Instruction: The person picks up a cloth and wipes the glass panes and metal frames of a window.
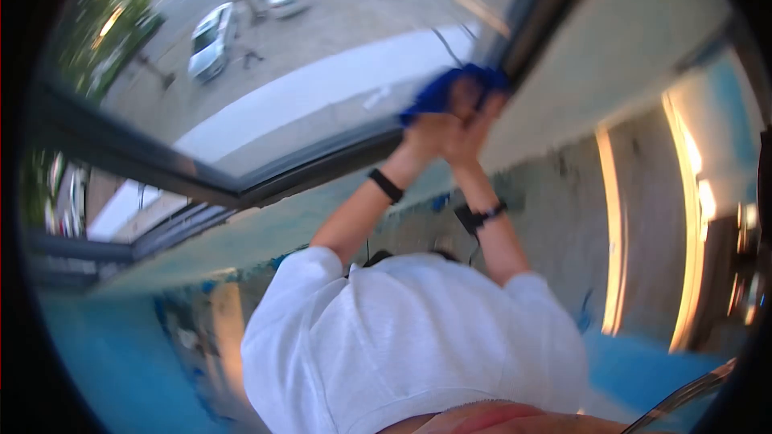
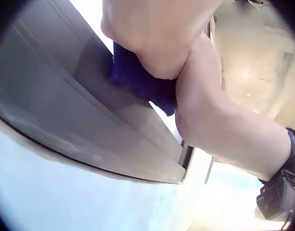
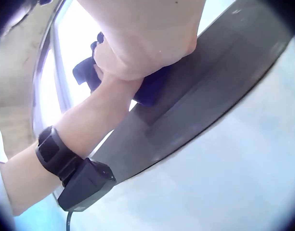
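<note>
A dark blue cloth [image 1: 438,96] is bunched under both hands at the lower corner of a window pane. My left hand [image 1: 430,133] grips it, and folds of the cloth [image 3: 85,72] show around that hand in the right wrist view. Right beside it, my right hand [image 1: 476,128] lies on the cloth near the side frame; blur and overlap hide its fingers, so I cannot tell how they lie. In the left wrist view the cloth [image 2: 133,72] hangs over the edge of the grey window frame [image 2: 89,110], with the two hands overlapping above.
Through the glass are parked cars [image 1: 213,42] and a white ledge [image 1: 297,88]. A lower side window [image 1: 121,209] is at the left. Pale blue wall [image 2: 89,192] runs below the frame. Both wrists wear black bands [image 1: 386,185].
</note>
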Demonstrator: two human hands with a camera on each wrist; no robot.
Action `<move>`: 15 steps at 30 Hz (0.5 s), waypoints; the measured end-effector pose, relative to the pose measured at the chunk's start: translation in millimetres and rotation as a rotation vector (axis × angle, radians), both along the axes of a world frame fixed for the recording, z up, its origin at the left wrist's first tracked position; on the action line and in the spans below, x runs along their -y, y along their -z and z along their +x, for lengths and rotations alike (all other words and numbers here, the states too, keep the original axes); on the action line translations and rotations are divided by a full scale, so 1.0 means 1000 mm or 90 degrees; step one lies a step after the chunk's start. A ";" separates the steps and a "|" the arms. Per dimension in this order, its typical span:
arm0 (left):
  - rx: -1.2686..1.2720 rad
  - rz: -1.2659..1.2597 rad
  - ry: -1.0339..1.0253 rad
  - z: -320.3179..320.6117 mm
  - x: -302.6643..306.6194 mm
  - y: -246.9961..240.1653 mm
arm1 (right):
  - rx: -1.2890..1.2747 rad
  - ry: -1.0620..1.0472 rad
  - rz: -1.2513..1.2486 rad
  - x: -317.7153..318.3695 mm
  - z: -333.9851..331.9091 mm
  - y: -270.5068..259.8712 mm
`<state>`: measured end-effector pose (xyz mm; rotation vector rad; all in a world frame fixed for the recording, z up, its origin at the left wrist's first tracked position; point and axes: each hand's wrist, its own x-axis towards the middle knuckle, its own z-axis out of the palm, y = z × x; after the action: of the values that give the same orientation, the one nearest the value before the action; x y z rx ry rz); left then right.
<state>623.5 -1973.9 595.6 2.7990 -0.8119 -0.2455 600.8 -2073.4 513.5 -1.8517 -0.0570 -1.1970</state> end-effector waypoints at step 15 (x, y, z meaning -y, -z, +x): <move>0.976 -0.311 -0.241 0.020 -0.166 -0.212 | 0.413 0.043 -0.244 -0.173 0.042 -0.280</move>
<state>643.2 -1807.5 807.8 2.1334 -0.3486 1.9767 642.6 -1900.7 793.0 -1.7051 -0.6246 -1.8946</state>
